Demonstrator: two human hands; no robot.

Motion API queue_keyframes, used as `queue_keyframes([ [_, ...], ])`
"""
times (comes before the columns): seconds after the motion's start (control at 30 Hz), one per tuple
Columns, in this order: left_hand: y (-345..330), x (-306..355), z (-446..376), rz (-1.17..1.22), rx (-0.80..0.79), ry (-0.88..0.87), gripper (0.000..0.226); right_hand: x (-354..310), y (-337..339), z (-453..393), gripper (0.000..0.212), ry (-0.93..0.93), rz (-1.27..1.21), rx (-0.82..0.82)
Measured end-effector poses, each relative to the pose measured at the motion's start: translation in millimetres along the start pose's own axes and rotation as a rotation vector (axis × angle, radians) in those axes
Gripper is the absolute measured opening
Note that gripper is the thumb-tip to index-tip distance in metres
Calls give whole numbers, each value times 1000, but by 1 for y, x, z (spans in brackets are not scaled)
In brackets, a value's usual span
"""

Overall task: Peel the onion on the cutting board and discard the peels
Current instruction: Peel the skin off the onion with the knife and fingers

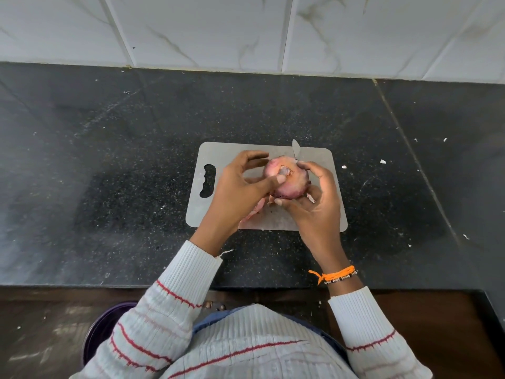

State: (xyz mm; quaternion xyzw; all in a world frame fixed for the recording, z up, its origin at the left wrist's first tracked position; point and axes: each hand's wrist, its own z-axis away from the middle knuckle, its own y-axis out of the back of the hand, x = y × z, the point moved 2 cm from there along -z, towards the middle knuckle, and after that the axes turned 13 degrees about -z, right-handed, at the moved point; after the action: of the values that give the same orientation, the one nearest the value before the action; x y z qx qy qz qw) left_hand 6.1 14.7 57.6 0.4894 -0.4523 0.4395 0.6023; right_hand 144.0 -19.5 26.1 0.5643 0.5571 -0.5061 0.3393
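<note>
- A person stands at a dark counter, both hands raised just over a grey cutting board (322,157), holding a pinkish red onion (287,179) between them.
- The right hand (314,206) cups the onion from its near and right side, fingers curled round it; a knife (296,150) tip pokes out just beyond this hand, and whether the hand holds the knife I cannot tell.
- The left hand (240,187) pinches at the onion's top with thumb and fingers, apparently gripping a flap of skin.
- The onion looks firm, light and round; its bared flesh is likely slippery, the papery skin brittle and quick to tear, so loose edges near the cut end seem the best hold.
- Loose peels (255,212) lie on the board beneath the left hand.
- The countertop (109,160) is speckled black stone with pale scraps right of the hands; a marbled tile wall (246,31) rises beyond.
- A purple bin (101,332) sits low, near the left elbow.
</note>
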Motion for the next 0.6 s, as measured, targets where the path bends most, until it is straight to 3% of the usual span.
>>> queue_keyframes([
  [0.13,-1,-5,2,66,-193,-45,59,-2,-1,-1,62,-61,-24,-48],
  [0.27,0,-7,3,75,-154,-33,66,-5,4,-4,54,-39,70,-129],
  [0.47,0,-8,3,3,-104,-24,71,-16,5,-9,19,33,100,10],
  [0.6,0,-7,3,-6,-85,10,72,-20,4,-10,22,100,194,-47],
])
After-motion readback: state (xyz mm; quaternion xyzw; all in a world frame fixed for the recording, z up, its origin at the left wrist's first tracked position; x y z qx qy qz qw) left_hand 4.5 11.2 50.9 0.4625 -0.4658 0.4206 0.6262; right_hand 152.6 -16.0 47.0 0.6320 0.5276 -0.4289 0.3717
